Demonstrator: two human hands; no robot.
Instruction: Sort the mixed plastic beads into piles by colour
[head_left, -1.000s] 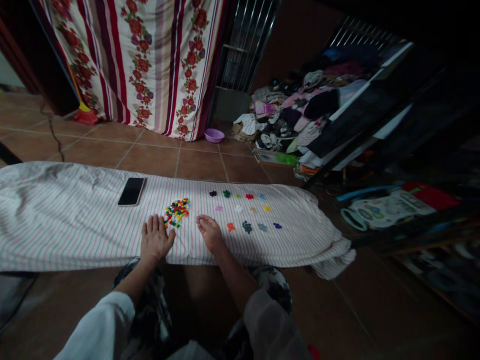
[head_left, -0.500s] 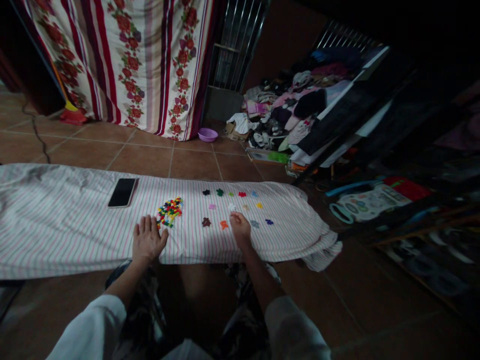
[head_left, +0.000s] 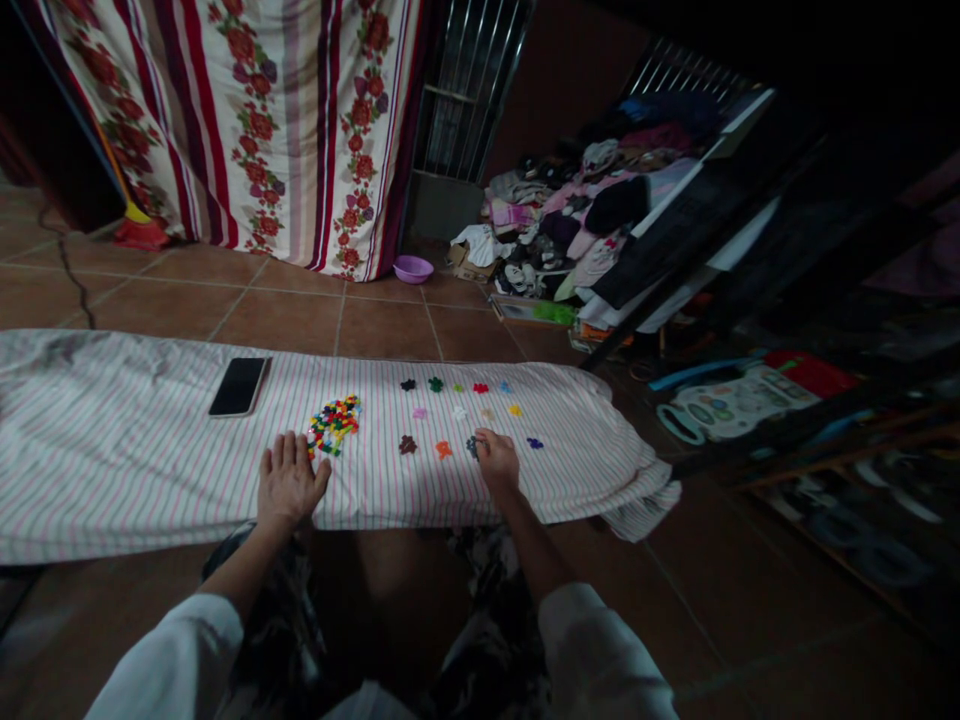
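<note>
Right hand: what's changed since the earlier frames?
The right hand moved right, from the brown cluster to the dark grey cluster, and now covers where the light grey one lay. Any grasp or release is too small to tell. The left hand stayed flat beside the mixed pile; the phone stayed put.

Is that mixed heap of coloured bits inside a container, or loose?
Loose: the mixed heap lies directly on the striped cloth, with no dish or tray around it, beside the left hand.
</note>
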